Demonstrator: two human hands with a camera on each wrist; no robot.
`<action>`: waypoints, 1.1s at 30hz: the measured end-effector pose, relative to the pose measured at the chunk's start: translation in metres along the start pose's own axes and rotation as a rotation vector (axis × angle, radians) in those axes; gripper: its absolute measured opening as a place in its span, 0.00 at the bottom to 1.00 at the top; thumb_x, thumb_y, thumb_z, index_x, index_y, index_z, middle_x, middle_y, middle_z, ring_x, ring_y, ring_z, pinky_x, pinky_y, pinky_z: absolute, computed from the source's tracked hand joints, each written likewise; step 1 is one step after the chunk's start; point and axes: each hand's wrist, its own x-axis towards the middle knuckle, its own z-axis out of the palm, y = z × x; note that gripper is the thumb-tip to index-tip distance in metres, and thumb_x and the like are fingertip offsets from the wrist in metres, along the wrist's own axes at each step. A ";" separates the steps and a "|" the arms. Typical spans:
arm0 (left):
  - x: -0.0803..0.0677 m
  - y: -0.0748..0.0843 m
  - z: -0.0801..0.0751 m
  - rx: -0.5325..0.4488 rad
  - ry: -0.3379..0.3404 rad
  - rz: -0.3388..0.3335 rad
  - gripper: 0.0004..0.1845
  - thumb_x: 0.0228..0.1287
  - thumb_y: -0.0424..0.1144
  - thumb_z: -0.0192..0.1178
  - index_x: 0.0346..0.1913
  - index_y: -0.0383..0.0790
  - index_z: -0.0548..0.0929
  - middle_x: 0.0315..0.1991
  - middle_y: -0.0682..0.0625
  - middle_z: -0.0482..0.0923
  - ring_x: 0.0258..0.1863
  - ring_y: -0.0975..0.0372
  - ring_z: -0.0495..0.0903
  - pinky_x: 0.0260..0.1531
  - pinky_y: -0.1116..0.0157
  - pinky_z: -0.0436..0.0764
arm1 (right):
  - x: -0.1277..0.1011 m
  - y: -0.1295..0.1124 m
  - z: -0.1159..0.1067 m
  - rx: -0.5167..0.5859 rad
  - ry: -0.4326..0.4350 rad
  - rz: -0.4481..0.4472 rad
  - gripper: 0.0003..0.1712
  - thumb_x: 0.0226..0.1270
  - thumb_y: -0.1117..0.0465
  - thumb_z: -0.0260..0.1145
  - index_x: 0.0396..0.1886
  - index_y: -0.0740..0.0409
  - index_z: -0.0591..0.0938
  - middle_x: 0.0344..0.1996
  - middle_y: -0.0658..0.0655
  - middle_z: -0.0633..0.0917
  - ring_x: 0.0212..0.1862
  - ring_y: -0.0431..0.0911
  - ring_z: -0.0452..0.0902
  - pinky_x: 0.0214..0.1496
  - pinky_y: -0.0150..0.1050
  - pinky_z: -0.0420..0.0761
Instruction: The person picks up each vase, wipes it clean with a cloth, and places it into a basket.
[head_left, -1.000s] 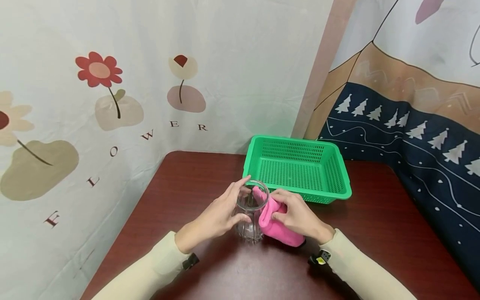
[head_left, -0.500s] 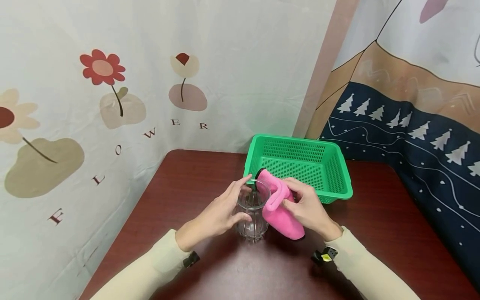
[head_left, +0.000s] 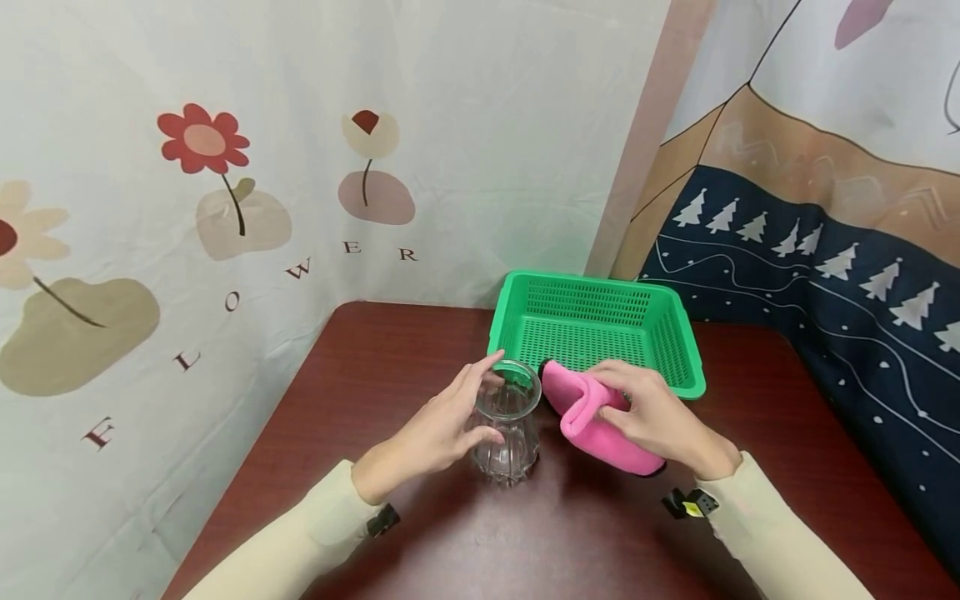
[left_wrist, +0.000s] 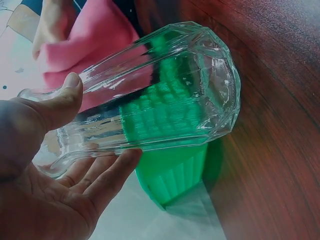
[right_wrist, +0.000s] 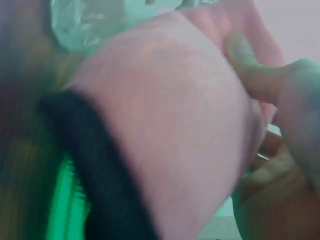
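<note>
Head view shows the left hand [head_left: 431, 433] curled around a clear glass [head_left: 506, 433]. The thumb sits near the rim and the fingers wrap the side. The glass stands upright on the table [head_left: 360, 400], near the middle. It has ribs down its sides and a wide mouth.

From the left wrist view, the thumb [left_wrist: 60, 102] presses one side of the glass [left_wrist: 165, 95] and the fingers [left_wrist: 107, 172] cup the other side, so the hold is snug. Green and pink show through the glass.

The right hand [head_left: 656, 417] grips a pink cloth [head_left: 592, 421]. The fingers curl over the top of it and the thumb tucks under the folded edge. The cloth is just beside the glass on its right side, and I cannot tell if the two touch. Its low end is close to the table, and a dark edge shows there.

In the right wrist view, the cloth [right_wrist: 165, 130] fills most of the picture, with a thumb [right_wrist: 255, 70] pushing into it. A black band runs along one edge. It is very blurry.

Behind the cloth sits a green basket [head_left: 678, 350] with little holes in its walls. It is on the far part of the table, close to the wall corner.

Both arms wear pale sleeves [head_left: 300, 542]. A wall cloth with flowers [head_left: 202, 142] hangs on the left, and one with small white trees [head_left: 825, 258] hangs on the right
</note>
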 end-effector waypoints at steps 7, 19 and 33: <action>0.001 -0.001 0.000 -0.004 0.002 0.003 0.65 0.66 0.37 0.86 0.96 0.40 0.52 0.71 0.41 0.82 0.67 0.49 0.89 0.57 0.57 0.93 | -0.010 0.007 0.005 -0.227 -0.194 -0.080 0.26 0.62 0.74 0.88 0.60 0.54 0.95 0.53 0.49 0.93 0.57 0.47 0.87 0.59 0.46 0.93; 0.000 0.001 0.000 0.004 -0.011 -0.020 0.64 0.68 0.40 0.85 0.96 0.43 0.52 0.72 0.42 0.82 0.66 0.50 0.89 0.57 0.57 0.93 | -0.024 0.011 0.052 -0.335 -0.425 -0.003 0.49 0.68 0.55 0.90 0.85 0.57 0.81 0.74 0.57 0.88 0.67 0.51 0.84 0.67 0.52 0.90; 0.000 0.000 0.000 -0.002 -0.008 -0.010 0.64 0.68 0.39 0.85 0.96 0.41 0.52 0.72 0.40 0.82 0.66 0.50 0.90 0.58 0.56 0.94 | -0.037 0.017 0.052 -0.239 -0.436 0.010 0.58 0.74 0.36 0.82 0.94 0.51 0.69 0.91 0.57 0.73 0.85 0.59 0.75 0.79 0.67 0.83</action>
